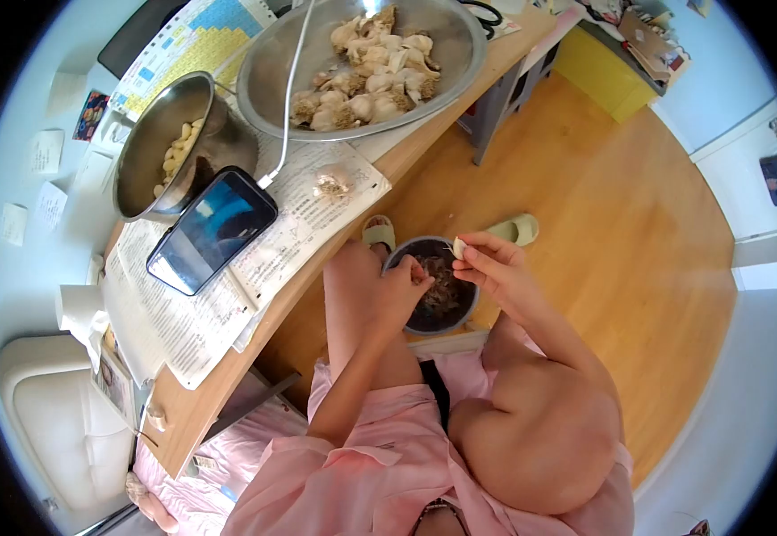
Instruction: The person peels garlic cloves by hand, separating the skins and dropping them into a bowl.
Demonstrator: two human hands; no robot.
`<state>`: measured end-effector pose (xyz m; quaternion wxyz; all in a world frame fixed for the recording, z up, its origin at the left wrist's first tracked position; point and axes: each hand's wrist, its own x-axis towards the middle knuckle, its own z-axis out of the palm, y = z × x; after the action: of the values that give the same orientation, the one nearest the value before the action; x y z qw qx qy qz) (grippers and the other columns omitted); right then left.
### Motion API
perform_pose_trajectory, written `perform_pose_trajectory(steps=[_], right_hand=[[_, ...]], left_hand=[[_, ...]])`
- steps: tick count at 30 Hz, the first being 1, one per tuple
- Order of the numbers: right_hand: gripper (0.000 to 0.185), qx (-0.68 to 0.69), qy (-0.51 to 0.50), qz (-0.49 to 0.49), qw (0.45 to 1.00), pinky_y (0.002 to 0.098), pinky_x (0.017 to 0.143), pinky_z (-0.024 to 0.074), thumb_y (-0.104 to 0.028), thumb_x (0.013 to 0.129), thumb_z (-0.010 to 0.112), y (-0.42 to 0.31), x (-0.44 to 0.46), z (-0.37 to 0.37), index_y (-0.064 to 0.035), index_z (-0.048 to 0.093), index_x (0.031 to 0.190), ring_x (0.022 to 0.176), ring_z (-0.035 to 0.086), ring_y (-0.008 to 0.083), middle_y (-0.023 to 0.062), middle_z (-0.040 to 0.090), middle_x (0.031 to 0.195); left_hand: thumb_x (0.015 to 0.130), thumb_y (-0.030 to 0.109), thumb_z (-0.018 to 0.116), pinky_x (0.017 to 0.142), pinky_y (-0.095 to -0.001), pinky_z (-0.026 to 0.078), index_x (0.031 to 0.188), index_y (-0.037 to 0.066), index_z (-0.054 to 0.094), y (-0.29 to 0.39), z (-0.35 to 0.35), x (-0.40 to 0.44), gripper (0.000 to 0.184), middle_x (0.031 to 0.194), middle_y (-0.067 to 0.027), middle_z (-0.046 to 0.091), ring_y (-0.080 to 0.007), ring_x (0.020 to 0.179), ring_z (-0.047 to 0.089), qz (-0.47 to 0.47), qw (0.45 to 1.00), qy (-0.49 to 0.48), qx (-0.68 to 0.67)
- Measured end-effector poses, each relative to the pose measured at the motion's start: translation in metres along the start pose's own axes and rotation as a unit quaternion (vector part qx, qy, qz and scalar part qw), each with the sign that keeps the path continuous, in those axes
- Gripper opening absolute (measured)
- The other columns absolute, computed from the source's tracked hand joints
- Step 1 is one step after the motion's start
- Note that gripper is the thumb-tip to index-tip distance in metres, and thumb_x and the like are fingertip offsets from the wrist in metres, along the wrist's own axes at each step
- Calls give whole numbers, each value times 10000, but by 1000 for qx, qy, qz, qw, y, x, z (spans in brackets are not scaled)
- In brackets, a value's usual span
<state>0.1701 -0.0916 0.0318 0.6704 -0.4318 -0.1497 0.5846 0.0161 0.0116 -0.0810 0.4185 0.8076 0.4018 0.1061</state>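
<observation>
A pale garlic clove is pinched between the fingertips of my right hand, at the upper right rim of a small waste bin. My left hand hovers over the left side of that bin, fingers drawn together; whatever they hold is too small to make out. Papery skins lie inside the bin, which stands between my legs. On the desk, a wide metal basin holds several whole garlic bulbs. Peeled cloves rest in a deeper metal pot beside it.
A phone with a white cable leans against the pot on printed sheets. Garlic scraps lie near the desk edge. A slipper and a yellow box stand on the wooden floor.
</observation>
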Motion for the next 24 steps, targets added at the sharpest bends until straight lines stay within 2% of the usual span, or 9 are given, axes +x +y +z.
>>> perform_pose_trajectory(steps=[2, 5, 8, 11, 14, 17, 20, 24], right_hand=[[255, 5, -1, 7, 1000, 277, 792, 530, -88, 892, 570, -2, -1, 0, -3, 552, 1132, 870, 622, 148, 62, 609, 980], [234, 17, -20, 8, 1000, 276, 794, 529, -91, 894, 569, -3, -2, 0, -3, 562, 1110, 871, 621, 143, 61, 612, 985], [230, -16, -11, 19, 1000, 274, 797, 527, -98, 895, 570, -2, -1, 1, -2, 563, 1104, 868, 620, 143, 62, 614, 996], [257, -30, -29, 26, 999, 263, 810, 523, -112, 880, 601, 0, -2, 1, 16, 570, 1100, 908, 608, 133, 71, 616, 1006], [253, -39, -55, 30, 997, 263, 822, 518, -109, 881, 599, 0, -2, 1, 18, 571, 1098, 921, 604, 133, 76, 613, 1015], [244, -42, -45, 21, 998, 260, 822, 517, -104, 884, 593, 1, -1, -2, 19, 567, 1093, 928, 603, 132, 74, 606, 1028], [238, -23, -37, 13, 999, 277, 858, 501, -113, 894, 581, -1, -4, -1, 13, 557, 1094, 944, 600, 143, 72, 602, 1032], [239, 43, 1, -33, 999, 309, 901, 478, -129, 904, 566, 3, 1, -5, 3, 537, 1102, 977, 594, 170, 72, 603, 1024]], left_hand=[[770, 158, 677, 686, -348, 492, 910, 32, 564, -17, 13, 2, 219, 767, -106, 627, -261, 741, 638, 38, 998, 7, -51], [803, 142, 656, 719, -320, 491, 953, 18, 568, -5, 4, -1, 214, 894, -107, 634, -228, 782, 643, 74, 996, 9, -56], [845, 93, 619, 732, -280, 496, 1009, -3, 569, 42, -32, -14, 197, 978, -96, 629, -169, 831, 636, 31, 968, -15, -248], [869, 35, 585, 740, -245, 499, 1015, -16, 585, 89, -60, -27, 155, 988, -88, 626, -118, 870, 613, 45, 891, -1, -451], [857, -6, 587, 715, -229, 506, 968, -18, 602, 99, -64, -26, 113, 938, -69, 618, -118, 845, 608, 74, 878, 1, -473], [854, -5, 592, 660, -216, 508, 940, -22, 601, 95, -57, -24, 89, 914, -66, 600, -110, 788, 602, 106, 880, 43, -461], [857, -3, 587, 606, -229, 513, 900, -22, 590, 94, -51, -27, 47, 903, -59, 584, -111, 722, 591, 55, 877, 24, -476], [854, -6, 586, 588, -225, 513, 888, -24, 585, 94, -48, -33, 39, 913, -65, 578, -110, 699, 590, 73, 903, 32, -422]])
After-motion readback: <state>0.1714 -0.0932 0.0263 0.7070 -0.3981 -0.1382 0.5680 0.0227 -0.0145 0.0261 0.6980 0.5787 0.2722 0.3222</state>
